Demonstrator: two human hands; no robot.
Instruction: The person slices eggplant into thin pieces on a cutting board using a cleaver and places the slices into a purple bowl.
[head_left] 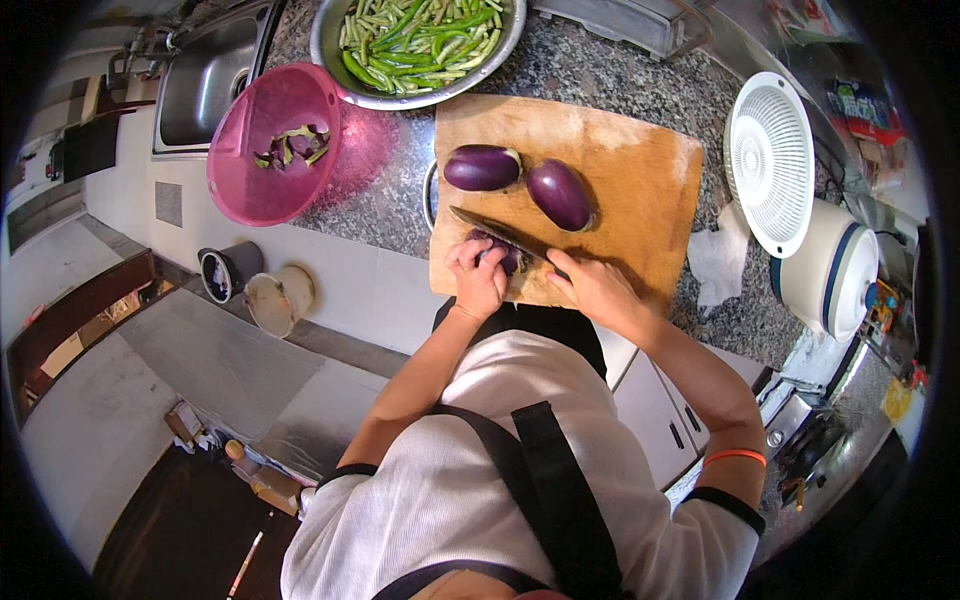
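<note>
A: Is there any lettering in the scene?
B: A brightly coloured plastic package [862, 112] at the upper right bears printing, beside a white perforated plastic colander [770, 160].
A: What are the hands doing?
B: The left hand [480, 275] presses curled fingers over a dark purple eggplant [512, 260] near the close edge of a worn wooden cutting board [640, 190]. The right hand [600, 290] is closed around the handle of a dark-bladed kitchen knife [488, 226].
A: Which way do things point?
B: The blade slants to the upper left, tip away from the person, along the far side of the held eggplant, whose long axis is hidden by fingers. Beyond it, a glossy oval purple eggplant [480, 168] lies crosswise, stem end right; a plump purple eggplant [560, 195] slants beside it, stem end toward the lower right.
A: And the room?
B: A kitchen, its speckled stone desk [640, 95] carrying a translucent pink plastic basin [232, 165] of purple and green trimmings [292, 148] and a round metal bowl [405, 99] of green vegetables [420, 42]. A stainless-steel sink [205, 90] sits at the upper left.
</note>
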